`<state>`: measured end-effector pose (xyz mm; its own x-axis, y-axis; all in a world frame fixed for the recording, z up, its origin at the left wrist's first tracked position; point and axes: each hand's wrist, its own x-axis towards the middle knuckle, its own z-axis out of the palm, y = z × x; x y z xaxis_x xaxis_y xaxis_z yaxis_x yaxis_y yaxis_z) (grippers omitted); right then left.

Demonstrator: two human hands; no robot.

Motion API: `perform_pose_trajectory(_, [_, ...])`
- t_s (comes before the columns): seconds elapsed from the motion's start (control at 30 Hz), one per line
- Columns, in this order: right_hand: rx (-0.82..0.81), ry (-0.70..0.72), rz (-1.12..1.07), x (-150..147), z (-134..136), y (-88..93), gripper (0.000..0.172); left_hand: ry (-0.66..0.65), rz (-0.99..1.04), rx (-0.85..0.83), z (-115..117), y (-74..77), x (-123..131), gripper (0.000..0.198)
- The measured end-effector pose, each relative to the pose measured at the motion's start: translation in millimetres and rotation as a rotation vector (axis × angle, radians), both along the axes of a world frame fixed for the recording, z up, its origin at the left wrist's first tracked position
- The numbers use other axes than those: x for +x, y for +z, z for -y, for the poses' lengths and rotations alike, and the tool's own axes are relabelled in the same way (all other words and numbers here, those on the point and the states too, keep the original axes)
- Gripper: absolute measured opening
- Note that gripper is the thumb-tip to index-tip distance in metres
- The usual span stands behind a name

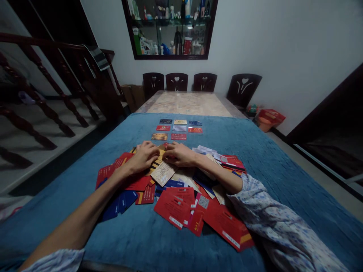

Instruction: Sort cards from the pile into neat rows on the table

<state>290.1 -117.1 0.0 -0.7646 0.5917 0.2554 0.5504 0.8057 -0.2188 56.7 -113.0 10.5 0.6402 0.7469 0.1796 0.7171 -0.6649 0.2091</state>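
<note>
The tabletop is carrying one blue cloth and, near, one card pile, overlapping beyond counting. Farther, eight laid-out cards are forming rows: three, three, two. My left hand and right hand are resting on the pile's far side, fingers curled; I cannot tell whether they are pinching. Apparently I am sorting; this is calling for separating one card.

The left hand and right hand are over the card pile; beyond the pile, eight cards lie in rows.
</note>
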Motion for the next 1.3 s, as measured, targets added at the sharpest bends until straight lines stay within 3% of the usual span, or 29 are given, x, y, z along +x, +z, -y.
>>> perform_pose_trajectory(0.17, [-0.002,0.032,-0.008,2.7,-1.3,2.4,0.021,-0.192,0.096,-0.114,3.1,16.6,-11.9,0.023])
perform_pose_trajectory(0.3, [-0.057,0.113,0.006,4.6,3.8,10.1,0.035,-0.174,0.036,-0.182,12.2,24.2,-10.3,0.037])
perform_pose_trajectory(0.43, [-0.103,0.079,0.077,4.3,7.5,12.5,0.045,-0.142,-0.025,-0.196,15.1,21.0,-6.3,0.042])
perform_pose_trajectory(0.7, [-0.037,-0.078,0.124,4.3,5.1,10.1,0.037,-0.120,0.018,-0.060,6.0,8.2,-3.6,0.020])
perform_pose_trajectory(0.93, [-0.009,-0.175,0.189,4.2,10.1,16.1,0.035,-0.137,-0.047,-0.037,14.9,13.0,0.9,0.021])
perform_pose_trajectory(1.13, [-0.021,-0.106,0.184,8.3,6.0,17.8,0.036,-0.141,-0.093,-0.050,22.2,19.9,3.4,0.034])
perform_pose_trajectory(1.3, [-0.013,0.007,0.140,12.8,0.1,13.0,0.043,-0.134,-0.140,-0.019,23.4,20.2,3.8,0.028])
